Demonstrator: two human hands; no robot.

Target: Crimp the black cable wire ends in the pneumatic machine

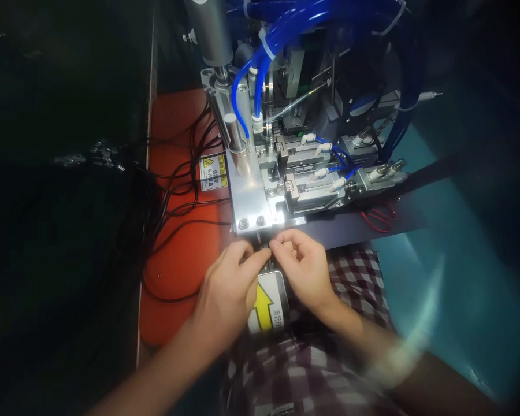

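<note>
My left hand (231,280) is closed in a pinch just in front of the machine's bright metal plate (251,199). Beside it my right hand (305,266) has thumb and forefinger pressed together, its tips almost meeting those of the left. Whatever lies between the fingertips is too small or hidden to name. Below the hands, a white label with a yellow arrow (264,303) sits on a dark guide, partly covered by my left hand. Two bolts (252,222) hold the plate's front edge.
Blue air tubes (294,23) arch over the machine's metal cylinders (316,190). Black cables (173,196) trail across the orange surface (182,260) on the left, near a yellow-and-white warning label (214,172). A red wire (379,219) loops at the right. Checkered cloth (355,277) lies beneath my forearms.
</note>
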